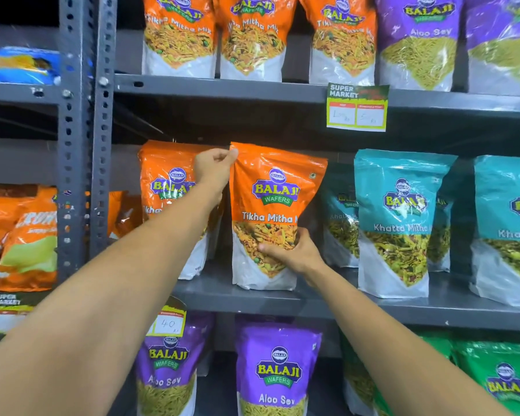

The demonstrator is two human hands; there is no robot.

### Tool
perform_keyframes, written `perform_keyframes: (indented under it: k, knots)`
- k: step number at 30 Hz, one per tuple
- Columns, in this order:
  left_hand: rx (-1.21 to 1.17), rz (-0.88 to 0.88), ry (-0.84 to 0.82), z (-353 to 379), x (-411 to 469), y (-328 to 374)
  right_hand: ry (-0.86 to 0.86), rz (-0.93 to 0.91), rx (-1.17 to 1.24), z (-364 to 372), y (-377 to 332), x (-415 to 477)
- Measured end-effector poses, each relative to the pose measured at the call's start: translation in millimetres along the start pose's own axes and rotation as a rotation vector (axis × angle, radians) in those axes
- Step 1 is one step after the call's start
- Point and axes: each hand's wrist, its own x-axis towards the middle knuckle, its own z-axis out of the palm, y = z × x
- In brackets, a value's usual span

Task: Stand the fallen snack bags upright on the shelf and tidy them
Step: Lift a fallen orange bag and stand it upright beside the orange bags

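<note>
An orange Tikha Mitha Mix bag point(270, 202) stands upright on the grey middle shelf point(312, 307). My left hand point(213, 166) pinches its top left corner. My right hand point(291, 253) grips its lower right side, fingers across the clear window. A second orange Tikha Mitha bag point(165, 187) stands just to the left, partly hidden behind my left forearm. To the right stand teal Khatta Mitha bags point(403, 217), upright, with more behind them.
The shelf above carries orange bags point(252, 34) and purple Aloo Sev bags point(418, 40). Purple Aloo Sev bags point(276, 370) and green bags point(499, 382) stand below. A price tag point(357, 106) hangs from the upper shelf edge. Grey uprights point(84, 130) separate a left rack holding orange bags point(21, 235).
</note>
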Motion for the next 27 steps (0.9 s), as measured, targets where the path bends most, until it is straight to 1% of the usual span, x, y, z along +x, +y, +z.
perform_keyframes:
  k: [2,3,4,5,7,9,11,13,15,17,20,22,24,26,27]
  knots:
    - [-0.001,-0.012,0.010,-1,-8,-5,-0.003,0.002,-0.033,5,-3,-2]
    - [-0.014,-0.049,-0.012,-2,-17,-9,-0.020,0.008,-0.021,4,-6,-3]
    - [-0.023,-0.106,-0.050,-3,-28,-14,-0.033,0.013,0.035,1,-9,-3]
    - [-0.003,-0.163,-0.090,-4,-42,-21,-0.011,0.012,0.127,-4,-13,-1]
    - [0.137,-0.238,-0.173,-4,-70,-39,0.148,-0.026,0.334,-18,-27,9]
    - [0.226,-0.272,-0.233,2,-98,-54,0.323,-0.069,0.436,-32,-46,23]
    - [0.242,-0.240,-0.244,10,-116,-67,0.358,-0.094,0.428,-39,-64,35]
    - [0.260,-0.191,-0.215,14,-124,-75,0.337,-0.122,0.344,-40,-74,43]
    - [0.269,-0.192,-0.204,13,-125,-80,0.310,-0.149,0.268,-41,-79,48]
    - [0.277,-0.190,-0.209,12,-126,-84,0.335,-0.175,0.286,-43,-82,53]
    - [0.292,-0.177,-0.207,15,-124,-89,0.381,-0.154,0.381,-43,-92,58]
    - [0.291,-0.172,-0.223,16,-121,-91,0.352,-0.154,0.393,-43,-91,61]
    - [0.250,-0.158,-0.271,12,-116,-94,0.274,-0.141,0.357,-49,-80,58]
    - [0.111,-0.185,-0.325,6,-109,-96,0.137,-0.083,0.260,-55,-66,44]
    - [0.030,-0.197,-0.310,4,-103,-97,0.059,-0.042,0.202,-56,-57,36]
